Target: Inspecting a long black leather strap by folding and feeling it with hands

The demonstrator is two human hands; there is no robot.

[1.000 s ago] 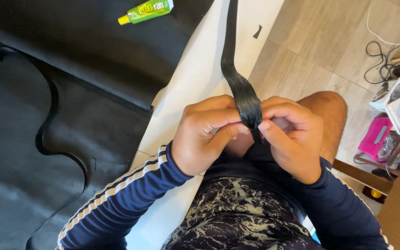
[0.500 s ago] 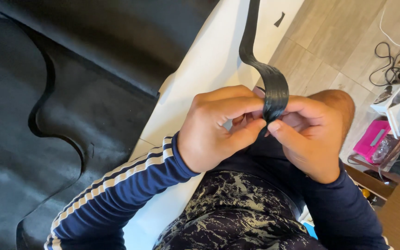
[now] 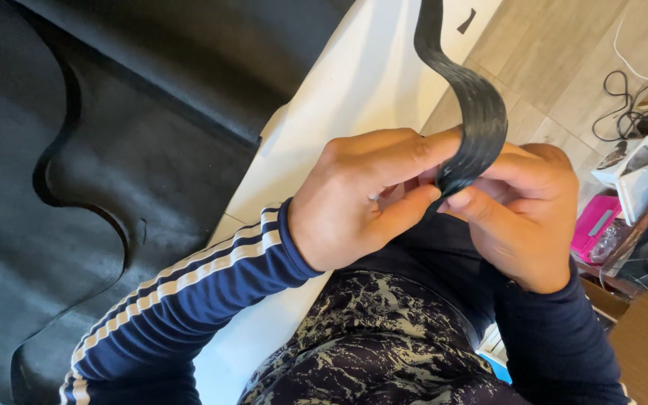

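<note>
A long black ribbed strip (image 3: 474,105) curves up from between my two hands toward the top of the view. My left hand (image 3: 354,199) pinches its lower end between thumb and fingers. My right hand (image 3: 523,214) grips the same end from the other side, thumb pressed against the strip. Both hands touch each other above my lap. I wear a navy long-sleeved top with white stripes on the left sleeve (image 3: 181,300).
Large sheets of black material (image 3: 99,150) with a wavy cut edge cover the left. A white surface (image 3: 354,82) runs under the strip. A small black scrap (image 3: 467,20) lies on it. At the right are cables (image 3: 631,112), a pink box (image 3: 594,225) and white items on a tiled floor.
The view has moved in closer and shifted; a yellow-green bottle at the top has left the view. The strip bends more sharply above my hands, which keep their grip.
</note>
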